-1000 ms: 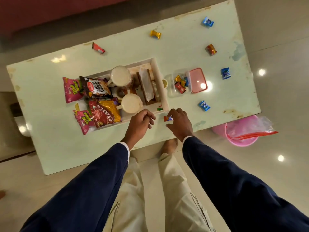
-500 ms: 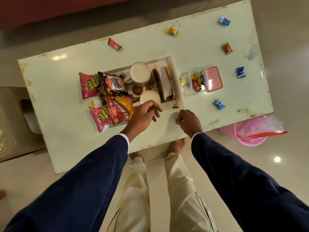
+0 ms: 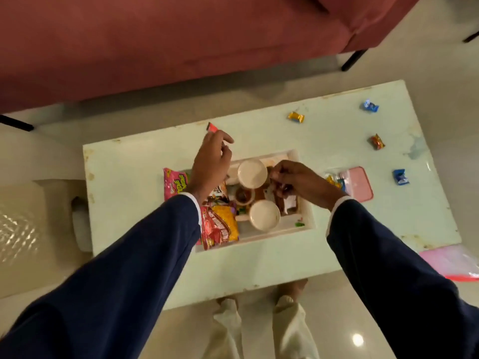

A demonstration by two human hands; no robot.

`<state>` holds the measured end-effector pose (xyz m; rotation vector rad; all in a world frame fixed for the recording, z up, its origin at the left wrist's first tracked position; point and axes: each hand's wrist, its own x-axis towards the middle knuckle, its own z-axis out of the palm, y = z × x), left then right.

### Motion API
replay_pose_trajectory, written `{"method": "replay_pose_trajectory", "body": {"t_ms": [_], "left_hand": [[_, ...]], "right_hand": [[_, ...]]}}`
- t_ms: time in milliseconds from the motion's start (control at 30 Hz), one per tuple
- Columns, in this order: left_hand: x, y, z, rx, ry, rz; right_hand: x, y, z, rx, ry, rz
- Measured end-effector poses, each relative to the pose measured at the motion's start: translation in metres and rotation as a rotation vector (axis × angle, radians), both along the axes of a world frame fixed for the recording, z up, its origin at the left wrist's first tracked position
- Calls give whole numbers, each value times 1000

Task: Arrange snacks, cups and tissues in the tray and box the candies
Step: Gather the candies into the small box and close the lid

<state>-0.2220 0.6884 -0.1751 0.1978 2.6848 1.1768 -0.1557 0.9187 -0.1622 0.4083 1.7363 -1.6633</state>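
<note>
On the pale bench, the tray sits near the middle, holding two cream cups, the snack packets at its left end and what looks like the tissues under your right wrist, partly hidden. Your left hand hovers over the tray's far left corner, its grip loosely open and fingers curled, just short of a red candy lying on the bench beyond your fingertips. Your right hand is over the tray beside the far cup, fingers pinched together; I cannot tell whether they hold anything. The clear candy box with its pink lid stands right of the tray, and loose candies lie scattered toward the far right: yellow, blue, orange, another blue.
</note>
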Motion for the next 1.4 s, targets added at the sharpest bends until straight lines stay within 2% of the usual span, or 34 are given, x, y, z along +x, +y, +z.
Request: {"method": "replay_pose_trajectory", "body": {"t_ms": [100, 167, 267, 433, 600, 733, 800, 900, 967, 1033, 1167, 1333, 1400], "left_hand": [[-50, -14, -23, -341, -66, -102], [-74, -14, -38, -461, -99, -189], [-93, -9, -60, -560, -89, -318], [-104, -4, -96, -675, -16, -345], [-103, -10, -107, -756, 150, -420], [-100, -8, -100, -929, 276, -479], [-99, 4, -93, -874, 270, -439], [-99, 37, -83, -533, 167, -328], [-102, 68, -76, -382, 54, -366], [-106, 105, -72, -324, 9, -411], [-111, 178, -74, -350, 62, -428], [-110, 226, -95, -671, 2, -561], [-110, 232, -103, -673, -3, -547]], "right_hand": [[-40, 0, -9, 108, 55, -55], [-58, 0, -19, 181, 88, -61], [-72, 1, -31, 230, 106, -70], [-77, 6, -50, 240, 106, -206], [-71, 15, -60, 221, 102, -266], [-63, 34, -60, 198, 89, -322], [-59, 46, -56, 179, 82, -348], [-51, 66, -52, 161, 60, -363], [-46, 80, -51, 151, 43, -393], [-40, 94, -52, 136, 30, -439], [-28, 121, -55, 130, 16, -489], [-16, 150, -63, 119, -8, -495], [-10, 163, -66, 106, -22, -484]]}}
